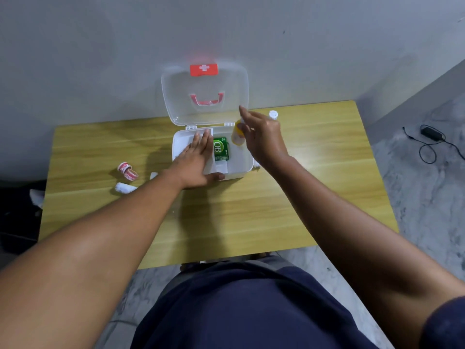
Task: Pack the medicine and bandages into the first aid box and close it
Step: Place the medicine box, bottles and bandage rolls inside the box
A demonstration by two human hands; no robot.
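A white first aid box (241, 170) is sitting open near the far edge of a yellow wooden table (251, 210), its clear lid (176, 96) standing upright against the grey wall (100, 46). A red latch (203, 69) is showing at the lid's top edge and a red handle (206, 99) below it.

The left hand (198, 159) is lying flat and spread wide over the box's left half, palm down, fingers pointing toward the lid, thumb resting at the box's near rim. It is holding nothing. Just right of this hand, inside the box, a green packet (221, 149) marked "OB" is lying flat.

The right hand (264, 137) is hovering over the box's right rear corner, gripping a yellow bottle (237, 136) between thumb and fingers, with the index finger stretched up toward the lid. The bottle is hanging over the box's right part; whether it is touching the floor of the box cannot be told.

Right of the lid, behind the right hand, a small white-capped bottle (273, 114) is standing on the table. Left of the box, well apart from it, a red-and-white tape roll (127, 171) and a white bandage roll (124, 188) are lying on the table.
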